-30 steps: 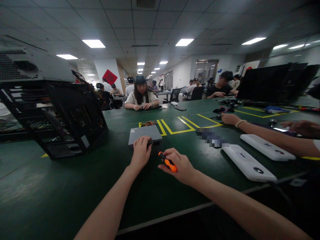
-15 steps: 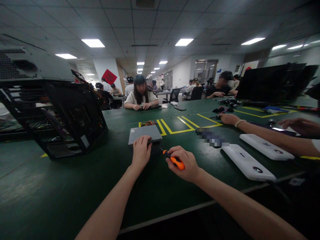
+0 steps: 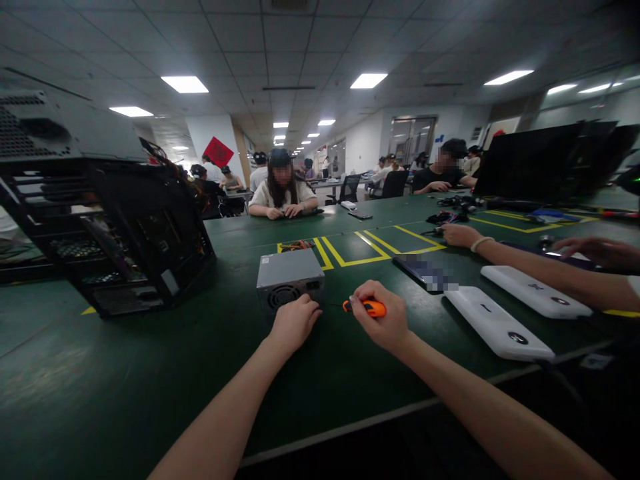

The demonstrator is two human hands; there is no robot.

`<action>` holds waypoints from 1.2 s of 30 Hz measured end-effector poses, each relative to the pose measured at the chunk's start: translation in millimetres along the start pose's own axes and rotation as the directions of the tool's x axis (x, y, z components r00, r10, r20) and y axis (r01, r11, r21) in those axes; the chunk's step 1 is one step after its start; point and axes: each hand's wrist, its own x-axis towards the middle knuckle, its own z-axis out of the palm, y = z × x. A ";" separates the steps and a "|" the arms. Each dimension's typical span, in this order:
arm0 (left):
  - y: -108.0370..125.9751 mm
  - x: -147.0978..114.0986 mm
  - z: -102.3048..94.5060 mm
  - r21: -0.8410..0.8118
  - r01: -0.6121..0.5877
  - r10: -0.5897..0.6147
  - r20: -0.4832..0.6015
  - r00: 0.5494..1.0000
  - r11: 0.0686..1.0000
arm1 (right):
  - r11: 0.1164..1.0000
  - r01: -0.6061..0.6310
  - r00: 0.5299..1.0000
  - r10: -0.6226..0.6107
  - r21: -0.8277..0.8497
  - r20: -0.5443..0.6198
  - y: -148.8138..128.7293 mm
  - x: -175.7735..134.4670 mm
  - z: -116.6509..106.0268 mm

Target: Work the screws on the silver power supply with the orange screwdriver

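Observation:
A grey computer power supply [image 3: 291,268] lies on the green table in front of me, its fan grille and power socket facing my side. My left hand [image 3: 296,323] is at its lower front edge, fingers bent and drawn together. Whatever they hold, if anything, is too small or hidden to make out. My right hand [image 3: 383,313] is closed around an orange and black screwdriver [image 3: 373,308]. Its thin shaft points left, toward my left fingertips and the power supply's right front corner.
An open black computer case [image 3: 150,233] stands at left, another power supply [image 3: 55,127] on top. At right are two white devices [image 3: 500,325] and a dark phone-like slab [image 3: 415,272]. A co-worker's arm [image 3: 525,267] reaches in from the right. Another person [image 3: 283,190] sits opposite.
My left hand has come down from the power supply's top to its lower front, uncovering the fan grille. My right hand has shifted right with the screwdriver, now nearly level.

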 end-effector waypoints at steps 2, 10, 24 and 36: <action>3.3 3.2 3.7 0.047 0.021 -0.023 0.038 0.999 0.999 | 1.000 -0.004 1.000 0.004 0.002 0.009 0.9 -1.1 1.1; 9.4 7.3 2.4 0.055 0.053 -0.057 0.076 0.995 0.997 | 1.000 0.009 0.999 -0.008 -0.006 0.037 1.2 -2.5 2.4; 4.1 5.6 -30.2 -0.947 0.071 -0.517 0.233 0.824 -0.314 | 0.785 0.595 0.803 -0.590 -0.174 0.085 -17.8 -7.2 -8.4; 10.2 5.5 -43.4 -0.740 -0.044 -0.451 0.361 0.816 -0.671 | 0.700 0.686 0.727 -0.649 -0.198 0.226 -21.5 -9.8 10.8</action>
